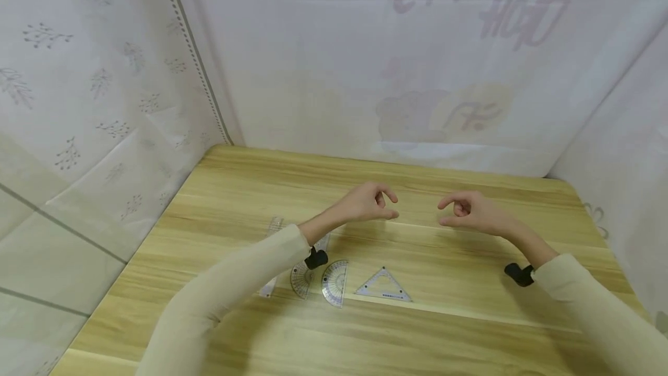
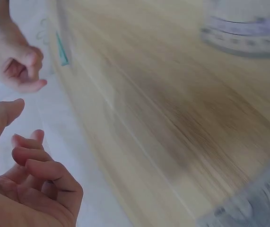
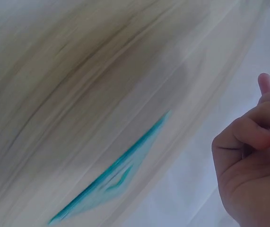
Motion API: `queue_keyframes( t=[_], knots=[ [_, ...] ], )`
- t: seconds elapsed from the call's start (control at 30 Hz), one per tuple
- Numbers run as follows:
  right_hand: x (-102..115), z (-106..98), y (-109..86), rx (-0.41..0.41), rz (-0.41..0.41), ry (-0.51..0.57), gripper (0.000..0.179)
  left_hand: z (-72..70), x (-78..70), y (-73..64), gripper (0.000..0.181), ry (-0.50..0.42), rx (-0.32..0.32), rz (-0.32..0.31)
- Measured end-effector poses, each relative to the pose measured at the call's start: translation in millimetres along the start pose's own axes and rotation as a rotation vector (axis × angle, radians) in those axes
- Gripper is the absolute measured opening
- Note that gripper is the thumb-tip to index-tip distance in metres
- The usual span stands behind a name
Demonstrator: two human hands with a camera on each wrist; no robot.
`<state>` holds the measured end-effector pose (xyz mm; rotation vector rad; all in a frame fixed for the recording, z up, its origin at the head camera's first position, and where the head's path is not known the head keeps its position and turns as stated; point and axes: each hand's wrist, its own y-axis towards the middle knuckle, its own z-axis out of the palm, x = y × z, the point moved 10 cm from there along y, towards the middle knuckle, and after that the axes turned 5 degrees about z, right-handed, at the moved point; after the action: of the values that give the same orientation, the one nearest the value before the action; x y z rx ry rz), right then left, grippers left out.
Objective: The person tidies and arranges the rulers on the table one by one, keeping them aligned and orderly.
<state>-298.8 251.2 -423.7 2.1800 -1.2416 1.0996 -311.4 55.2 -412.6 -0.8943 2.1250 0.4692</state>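
Observation:
My left hand [image 1: 367,202] is held above the wooden table, its thumb and fingers curved into a loose C with nothing between them. Facing it across a gap, my right hand [image 1: 472,212] has a similar bent shape and holds nothing. Below and nearer me lie a clear set square [image 1: 371,291], a half-round protractor [image 1: 334,283] and a second protractor [image 1: 300,280]. A clear ruler [image 1: 267,289] is partly covered by my left forearm. In the right wrist view, a teal-edged triangle [image 3: 111,175] lies on the tabletop beside my right hand [image 3: 253,156].
The wood-grain table [image 1: 469,335] has rounded far corners. White printed sheets [image 1: 313,74] hang behind it and along both sides. A black wrist strap piece [image 1: 315,258] sits at my left cuff, another black piece [image 1: 519,275] at my right.

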Motion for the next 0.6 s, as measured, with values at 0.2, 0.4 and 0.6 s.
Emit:
queue_keyframes(
  t=[0.2, 0.4, 0.6],
  knots=[
    [-27.6, -27.7, -16.8, -0.023, 0.071, 0.024, 0.036, 8.9, -1.7, 22.0, 0.040, -0.067, 0.021, 0.046],
    [-48.3, -44.7, -31.0, -0.040, 0.118, -0.010, 0.040, 21.9, -3.6, 40.4, 0.040, -0.124, 0.052, 0.109],
    [-59.7, -48.1, -34.7, -0.035, 0.128, -0.052, 0.039, 41.3, -5.5, 52.7, 0.046, -0.079, 0.177, 0.109]
  ],
)
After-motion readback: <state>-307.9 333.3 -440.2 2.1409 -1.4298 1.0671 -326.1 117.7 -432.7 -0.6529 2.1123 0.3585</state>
